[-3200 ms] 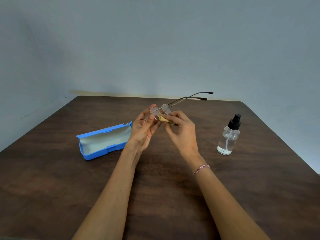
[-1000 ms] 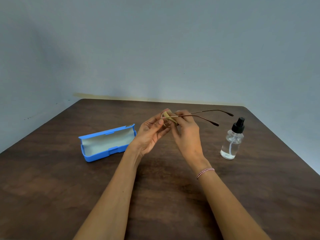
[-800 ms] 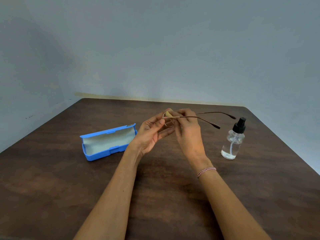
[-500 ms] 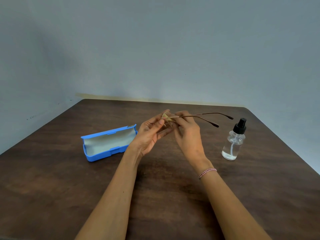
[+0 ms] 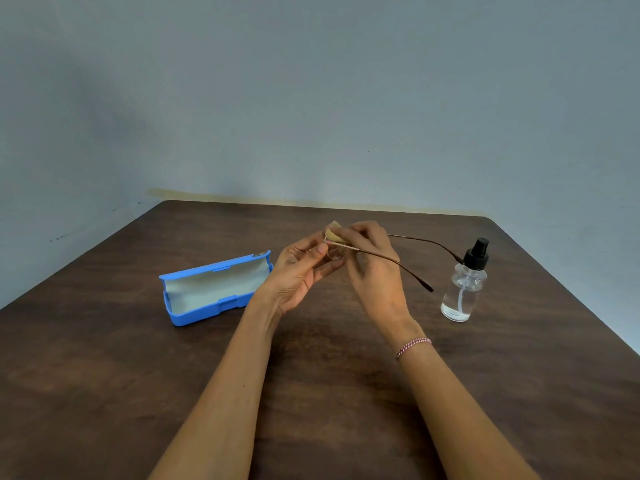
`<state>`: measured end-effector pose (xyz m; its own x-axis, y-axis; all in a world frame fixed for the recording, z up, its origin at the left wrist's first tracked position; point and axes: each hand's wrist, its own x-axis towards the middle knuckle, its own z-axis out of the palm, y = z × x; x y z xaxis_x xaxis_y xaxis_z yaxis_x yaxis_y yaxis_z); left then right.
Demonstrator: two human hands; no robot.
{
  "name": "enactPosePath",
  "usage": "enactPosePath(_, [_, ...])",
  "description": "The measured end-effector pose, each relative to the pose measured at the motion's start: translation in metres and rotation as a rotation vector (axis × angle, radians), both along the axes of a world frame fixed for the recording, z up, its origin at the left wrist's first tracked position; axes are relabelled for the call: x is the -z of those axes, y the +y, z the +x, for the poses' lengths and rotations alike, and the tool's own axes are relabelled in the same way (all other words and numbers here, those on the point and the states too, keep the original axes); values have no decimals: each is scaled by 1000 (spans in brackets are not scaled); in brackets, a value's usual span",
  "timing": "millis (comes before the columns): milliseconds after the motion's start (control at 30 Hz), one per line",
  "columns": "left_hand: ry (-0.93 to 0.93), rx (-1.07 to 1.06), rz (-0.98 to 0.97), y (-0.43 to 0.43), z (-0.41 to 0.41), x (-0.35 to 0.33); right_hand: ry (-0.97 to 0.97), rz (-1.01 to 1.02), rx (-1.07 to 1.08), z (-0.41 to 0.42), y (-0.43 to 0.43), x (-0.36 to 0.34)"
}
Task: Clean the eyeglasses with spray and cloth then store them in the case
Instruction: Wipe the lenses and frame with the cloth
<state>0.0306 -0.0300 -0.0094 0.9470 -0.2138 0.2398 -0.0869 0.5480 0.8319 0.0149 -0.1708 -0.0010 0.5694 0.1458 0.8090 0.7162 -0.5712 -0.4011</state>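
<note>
Pinching eyeglasses [image 5: 394,260] mid-air, left hand [image 5: 298,275] facing right hand [image 5: 375,275] (cloth [image 5: 333,233] in its grip)

Bare forearms; pink-and-white braided bracelet [image 5: 413,348] on right wrist.

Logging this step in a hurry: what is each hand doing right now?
The left hand holds the eyeglasses by the front.
The right hand pinches the cloth against the eyeglasses.
</note>
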Motion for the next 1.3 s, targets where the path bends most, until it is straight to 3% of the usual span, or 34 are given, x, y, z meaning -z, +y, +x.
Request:
enactPosePath(233, [-15, 27, -3, -2, 2, 1, 59, 74, 89, 6, -3, 0])
enactPosePath(400, [-22, -15, 3, 1, 3, 2, 57, 4, -37, -2, 0, -1])
enactPosePath(567, [-33, -8, 43, 0, 3, 1, 126, 76, 46, 7, -1, 1])
enactPosePath(833, [-30, -84, -18, 5, 6, 1, 91, 59, -88, 1, 8, 2])
enactPosePath(1033, [-16, -42, -7, 1, 5, 1, 128, 71, 43, 4, 5, 2])
enactPosePath(1300, [-22, -100, -137, 6, 9, 1, 59, 90, -113, -1, 14, 4])
